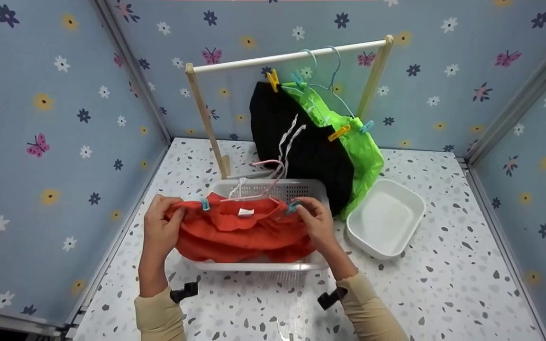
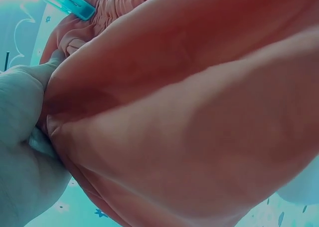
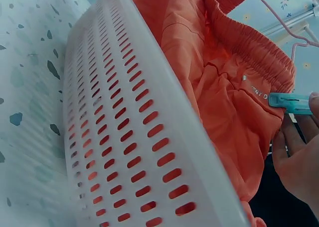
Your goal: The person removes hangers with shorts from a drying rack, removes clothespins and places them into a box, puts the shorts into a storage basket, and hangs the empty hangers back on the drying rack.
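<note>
Red garment point(image 1: 249, 244) over basket point(image 1: 263, 267): probably light, limp; best held by waistband point(image 3: 254, 52). Left hand point(image 1: 163, 225) pinches its edge, right hand point(image 1: 318, 223) a blue clip point(image 3: 289, 103).

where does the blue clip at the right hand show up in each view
Head: blue clip just right of centre, below mid-height, at the right hand.
Left wrist: not in it; the other clip, top left, is the one near the left hand.
Right wrist: far right, about mid-height.
Shared landmark: the orange-red garment, in all three views.
</note>
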{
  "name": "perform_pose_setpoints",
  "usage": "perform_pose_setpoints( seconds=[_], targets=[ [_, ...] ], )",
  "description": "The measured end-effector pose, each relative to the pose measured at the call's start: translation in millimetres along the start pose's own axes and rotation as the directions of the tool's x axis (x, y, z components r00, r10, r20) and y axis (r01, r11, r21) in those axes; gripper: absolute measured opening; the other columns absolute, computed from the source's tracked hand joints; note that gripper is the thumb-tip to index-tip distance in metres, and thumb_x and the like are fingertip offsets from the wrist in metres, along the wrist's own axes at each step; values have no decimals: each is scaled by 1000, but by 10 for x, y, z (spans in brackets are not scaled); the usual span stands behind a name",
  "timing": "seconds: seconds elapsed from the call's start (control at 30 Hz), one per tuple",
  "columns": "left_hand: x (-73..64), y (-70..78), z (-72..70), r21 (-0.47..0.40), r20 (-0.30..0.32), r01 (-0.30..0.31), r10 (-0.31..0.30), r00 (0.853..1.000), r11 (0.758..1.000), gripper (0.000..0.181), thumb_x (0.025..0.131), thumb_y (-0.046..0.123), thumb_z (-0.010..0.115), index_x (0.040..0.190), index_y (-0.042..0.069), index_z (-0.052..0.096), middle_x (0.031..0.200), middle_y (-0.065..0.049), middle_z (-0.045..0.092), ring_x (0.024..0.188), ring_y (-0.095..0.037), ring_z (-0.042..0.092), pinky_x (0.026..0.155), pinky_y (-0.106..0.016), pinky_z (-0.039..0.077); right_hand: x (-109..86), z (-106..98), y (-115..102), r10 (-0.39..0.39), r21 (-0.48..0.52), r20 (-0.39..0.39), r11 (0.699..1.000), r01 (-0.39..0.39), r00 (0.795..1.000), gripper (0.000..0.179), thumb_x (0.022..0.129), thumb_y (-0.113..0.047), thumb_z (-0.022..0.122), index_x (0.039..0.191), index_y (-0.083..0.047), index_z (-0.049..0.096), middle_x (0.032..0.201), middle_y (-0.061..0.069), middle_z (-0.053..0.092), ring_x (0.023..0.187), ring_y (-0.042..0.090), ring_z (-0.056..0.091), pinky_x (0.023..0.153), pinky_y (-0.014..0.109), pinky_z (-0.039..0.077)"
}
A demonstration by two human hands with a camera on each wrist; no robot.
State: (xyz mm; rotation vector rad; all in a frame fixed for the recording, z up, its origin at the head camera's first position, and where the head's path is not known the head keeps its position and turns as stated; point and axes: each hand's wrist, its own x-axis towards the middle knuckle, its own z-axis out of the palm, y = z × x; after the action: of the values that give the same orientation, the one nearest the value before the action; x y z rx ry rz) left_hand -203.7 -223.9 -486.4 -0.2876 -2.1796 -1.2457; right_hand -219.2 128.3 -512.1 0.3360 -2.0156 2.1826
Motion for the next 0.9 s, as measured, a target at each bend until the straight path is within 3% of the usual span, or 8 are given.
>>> perform_pose_setpoints(
  seconds=[0.27, 0.47, 0.6, 0.73, 0.8, 0.9],
  targets=[
    [-62, 23, 8, -18, 37, -16, 17, 999, 1000, 9, 88, -1, 69, 92, 7, 71, 83, -5, 51, 72, -14, 47, 61, -24, 38, 11, -56, 344, -13, 64, -39, 998, 16, 999, 18, 94, -1, 62, 107, 10, 66, 104, 22, 68, 84, 23, 65, 73, 40, 53],
    [-81, 52, 23, 15, 20, -33, 33, 999, 999, 12, 86, -6, 70, 90, 6, 70, 84, -7, 53, 73, -13, 47, 62, -21, 37, 8, -97, 403, -20, 163, -91, 986, 35, 996, 26, 94, -7, 63, 109, 14, 63, 104, 24, 67, 84, 21, 64, 74, 36, 54],
    [-95, 208, 14, 34, -11, -53, 54, 998, 998, 14, 83, -14, 67, 87, -1, 69, 81, -13, 53, 70, -15, 46, 61, -21, 34, -11, -151, 393, -6, 252, -121, 967, 37, 993, 28, 95, -4, 62, 111, 18, 58, 110, 31, 62, 87, 19, 65, 76, 33, 54],
    [-99, 350, -12, 21, -25, -58, 59, 998, 998, 14, 81, -17, 65, 87, -5, 68, 79, -15, 50, 68, -14, 43, 59, -21, 31, -32, -248, 373, -23, 253, -132, 966, 56, 991, 27, 95, -3, 61, 112, 17, 58, 111, 32, 61, 91, 21, 66, 80, 36, 54],
    [-100, 345, -9, 22, -23, -54, 54, 998, 998, 13, 82, -16, 66, 88, -4, 68, 79, -15, 50, 67, -14, 42, 58, -22, 31, -39, -318, 366, -41, 225, -139, 972, 72, 989, 26, 95, -3, 61, 112, 16, 58, 111, 32, 61, 92, 21, 66, 83, 39, 53],
    [-109, 202, 13, 23, -14, -52, 52, 999, 998, 13, 84, -12, 67, 89, 0, 69, 80, -11, 50, 68, -13, 42, 58, -23, 32, -66, -443, 356, -64, 191, -149, 977, 93, 987, 26, 95, -1, 60, 113, 17, 57, 111, 34, 60, 93, 20, 66, 85, 42, 52]
  ],
)
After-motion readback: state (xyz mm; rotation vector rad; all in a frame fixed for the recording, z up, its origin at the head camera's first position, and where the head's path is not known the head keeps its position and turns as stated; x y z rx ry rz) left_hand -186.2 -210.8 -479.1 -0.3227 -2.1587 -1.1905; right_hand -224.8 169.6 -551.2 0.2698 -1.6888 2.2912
